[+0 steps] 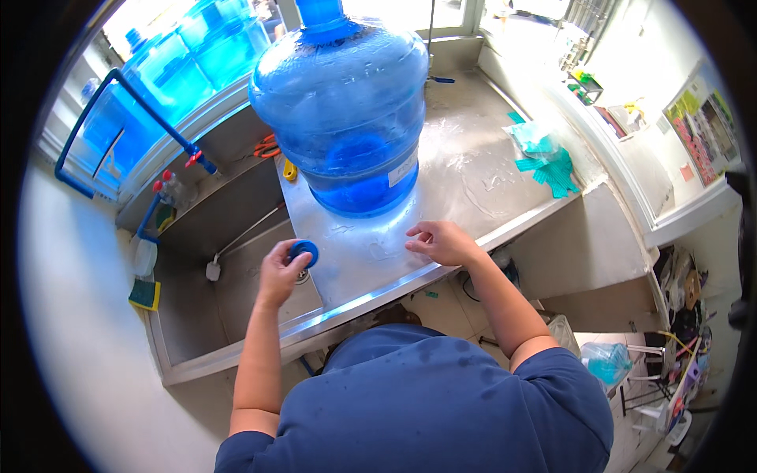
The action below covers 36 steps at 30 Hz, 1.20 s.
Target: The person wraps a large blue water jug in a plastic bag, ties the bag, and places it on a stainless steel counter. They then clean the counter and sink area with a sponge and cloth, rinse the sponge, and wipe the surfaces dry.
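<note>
A large blue water jug (339,118) stands upright on the wet steel counter (465,165) in front of me. Between the thumb and fingers of my left hand (279,272) is a round blue cap (304,252), held over the counter's edge beside the sink. My right hand (443,243) hovers over the counter near its front edge, to the right of the jug's base. Its fingers are loosely curled and apart, and nothing shows in them. Neither hand touches the jug.
The steel sink (201,296) lies at left, with a long-handled brush (213,270) inside. A sponge (145,294) hangs at its left rim. Blue pipe with a red valve (194,158) runs above. Teal gloves (552,169) lie at right; orange-handled scissors (267,147) sit behind the jug.
</note>
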### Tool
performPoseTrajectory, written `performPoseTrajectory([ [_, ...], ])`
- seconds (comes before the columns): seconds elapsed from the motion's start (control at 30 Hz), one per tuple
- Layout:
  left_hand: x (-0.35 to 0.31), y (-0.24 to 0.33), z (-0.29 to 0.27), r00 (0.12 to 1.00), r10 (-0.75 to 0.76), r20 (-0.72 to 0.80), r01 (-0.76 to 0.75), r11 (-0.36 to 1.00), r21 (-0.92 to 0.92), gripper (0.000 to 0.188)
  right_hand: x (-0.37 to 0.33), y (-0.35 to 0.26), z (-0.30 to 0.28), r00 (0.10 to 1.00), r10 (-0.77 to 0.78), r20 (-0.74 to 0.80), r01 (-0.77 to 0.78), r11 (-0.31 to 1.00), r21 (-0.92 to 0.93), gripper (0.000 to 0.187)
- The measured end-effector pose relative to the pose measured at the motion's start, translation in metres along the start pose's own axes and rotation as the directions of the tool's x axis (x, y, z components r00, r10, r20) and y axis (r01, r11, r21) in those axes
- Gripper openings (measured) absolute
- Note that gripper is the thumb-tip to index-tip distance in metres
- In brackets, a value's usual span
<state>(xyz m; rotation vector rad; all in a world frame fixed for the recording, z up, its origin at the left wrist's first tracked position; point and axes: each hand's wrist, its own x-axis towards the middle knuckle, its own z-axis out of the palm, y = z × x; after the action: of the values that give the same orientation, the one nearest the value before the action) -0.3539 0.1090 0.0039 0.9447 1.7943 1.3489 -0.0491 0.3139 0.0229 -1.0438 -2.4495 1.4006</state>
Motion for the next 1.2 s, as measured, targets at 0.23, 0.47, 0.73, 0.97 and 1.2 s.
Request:
performPoseTrajectory([
  [0.23, -0.004, -0.008, 0.064, 0.988, -0.102, 0.12, 0.086, 0.988, 0.131, 0.03, 0.017, -0.012, 0.011, 0.98, -0.082, 0.179, 0.084, 0.996, -0.004, 0.04],
  [0.47, -0.005, -0.012, 0.071, 0.977, 0.177, 0.12, -0.207, 0.64, 0.74, 0.066, 0.039, -0.011, 0.018, 0.959, -0.094, 0.269, 0.111, 0.993, -0.048, 0.041],
  [0.73, 0.055, -0.035, 0.018, 0.875, 0.441, -0.2, -0.256, 0.772, 0.582, 0.063, 0.038, -0.027, 0.079, 0.976, -0.219, -0.01, 0.216, 0.967, -0.138, 0.031],
  [0.97, 0.206, -0.037, -0.01, 0.883, 0.45, -0.131, -0.36, 0.83, 0.426, 0.051, 0.008, -0.016, 0.127, 0.879, -0.421, -0.224, 0.306, 0.857, -0.414, 0.042],
  [1.2, 0.298, -0.002, 0.0, 0.942, 0.071, 0.329, -0.329, 0.399, 0.856, 0.058, 0.009, -0.01, 0.135, 0.847, -0.4, -0.35, 0.242, 0.877, -0.415, 0.04],
])
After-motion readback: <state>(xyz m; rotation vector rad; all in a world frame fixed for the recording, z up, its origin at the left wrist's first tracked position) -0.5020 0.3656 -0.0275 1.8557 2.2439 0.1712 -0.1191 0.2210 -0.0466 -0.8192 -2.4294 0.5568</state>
